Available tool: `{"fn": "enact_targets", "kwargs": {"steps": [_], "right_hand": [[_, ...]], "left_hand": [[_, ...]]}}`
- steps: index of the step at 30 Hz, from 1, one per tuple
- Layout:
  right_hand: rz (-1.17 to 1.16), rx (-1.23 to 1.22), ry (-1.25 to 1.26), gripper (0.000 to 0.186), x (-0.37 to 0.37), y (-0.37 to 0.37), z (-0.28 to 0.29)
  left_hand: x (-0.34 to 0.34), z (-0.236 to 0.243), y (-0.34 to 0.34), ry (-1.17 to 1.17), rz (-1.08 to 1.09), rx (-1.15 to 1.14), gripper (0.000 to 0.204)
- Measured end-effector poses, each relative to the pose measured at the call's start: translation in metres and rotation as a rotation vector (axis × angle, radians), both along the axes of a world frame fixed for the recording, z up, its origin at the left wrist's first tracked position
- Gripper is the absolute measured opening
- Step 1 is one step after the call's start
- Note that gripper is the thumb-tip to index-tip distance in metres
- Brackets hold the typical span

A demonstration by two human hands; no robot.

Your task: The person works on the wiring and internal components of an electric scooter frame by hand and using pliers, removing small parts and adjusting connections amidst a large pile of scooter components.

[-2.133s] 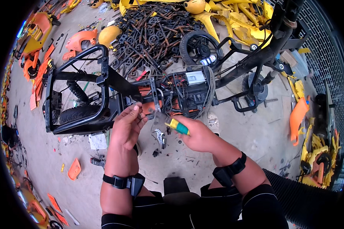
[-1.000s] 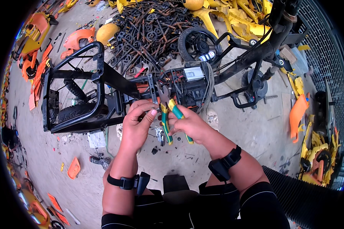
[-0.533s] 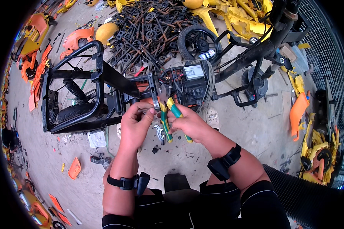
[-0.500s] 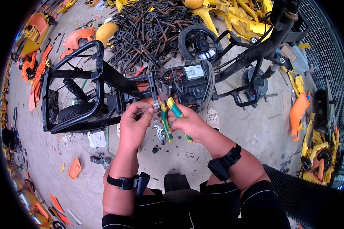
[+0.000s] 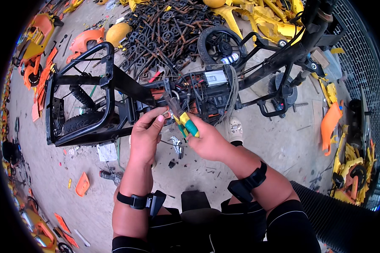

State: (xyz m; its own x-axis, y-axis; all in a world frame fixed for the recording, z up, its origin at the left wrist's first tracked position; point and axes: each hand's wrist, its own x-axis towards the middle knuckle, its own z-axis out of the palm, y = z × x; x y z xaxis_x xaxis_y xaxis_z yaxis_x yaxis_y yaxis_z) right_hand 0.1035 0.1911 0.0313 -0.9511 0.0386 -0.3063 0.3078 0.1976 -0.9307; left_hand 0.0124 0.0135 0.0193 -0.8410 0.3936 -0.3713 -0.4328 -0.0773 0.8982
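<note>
My right hand (image 5: pixel 209 139) is wrapped round pliers (image 5: pixel 191 125) with green and yellow handles. The handles are pressed close together. Their metal jaws (image 5: pixel 172 102) tilt up and left over the middle of a black vehicle frame (image 5: pixel 133 92). Just left of the jaws, my left hand (image 5: pixel 145 137) pinches a thin dark cable (image 5: pixel 173 144), part of which trails out below the palm. What lies right at the fingertips is partly hidden. A white metal box (image 5: pixel 215 78) and a bundle of grey cables (image 5: pixel 232 95) sit on the frame to the right.
Beyond the frame lies a heap of rusty metal parts (image 5: pixel 156 38), with a black wheel (image 5: pixel 221 46) beside it. Yellow panels (image 5: pixel 266 21) pile up at the far right. Small silver parts (image 5: pixel 176 145) and an orange piece (image 5: pixel 82 184) lie on the concrete floor.
The plier handles have been squeezed from spread to close together. The jaws have swung left toward my left fingertips, and a trailing piece of cable now shows below the left palm.
</note>
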Motion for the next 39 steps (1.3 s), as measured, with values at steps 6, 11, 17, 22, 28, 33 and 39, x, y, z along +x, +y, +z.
{"fn": "enact_targets", "kwargs": {"steps": [6,11,17,22,28,33,39], "right_hand": [[0.011,0.037,0.095,0.072,0.002,-0.004,-0.004],[0.023,0.07,0.078,0.073,0.001,-0.002,-0.005],[0.026,0.018,0.069,0.073,0.002,-0.001,-0.006],[0.046,0.052,0.083,0.074,0.003,-0.003,-0.006],[0.055,0.033,0.052,0.074,0.002,-0.005,-0.008],[0.055,0.019,0.043,0.074,0.002,-0.006,-0.008],[0.065,0.073,0.041,0.074,0.001,-0.007,-0.005]], "left_hand": [[0.001,-0.001,0.004,0.023,-0.003,0.081,0.023],[0.002,-0.004,0.008,0.157,-0.018,0.066,0.023],[0.007,-0.002,0.012,0.319,-0.023,-0.066,0.02],[0.01,-0.002,0.012,0.382,-0.001,-0.162,0.019],[0.012,0.001,0.01,0.35,-0.014,-0.164,0.014],[0.012,0.004,0.012,0.329,-0.009,-0.174,0.016],[0.012,0.004,0.011,0.337,-0.01,-0.179,0.016]]}}
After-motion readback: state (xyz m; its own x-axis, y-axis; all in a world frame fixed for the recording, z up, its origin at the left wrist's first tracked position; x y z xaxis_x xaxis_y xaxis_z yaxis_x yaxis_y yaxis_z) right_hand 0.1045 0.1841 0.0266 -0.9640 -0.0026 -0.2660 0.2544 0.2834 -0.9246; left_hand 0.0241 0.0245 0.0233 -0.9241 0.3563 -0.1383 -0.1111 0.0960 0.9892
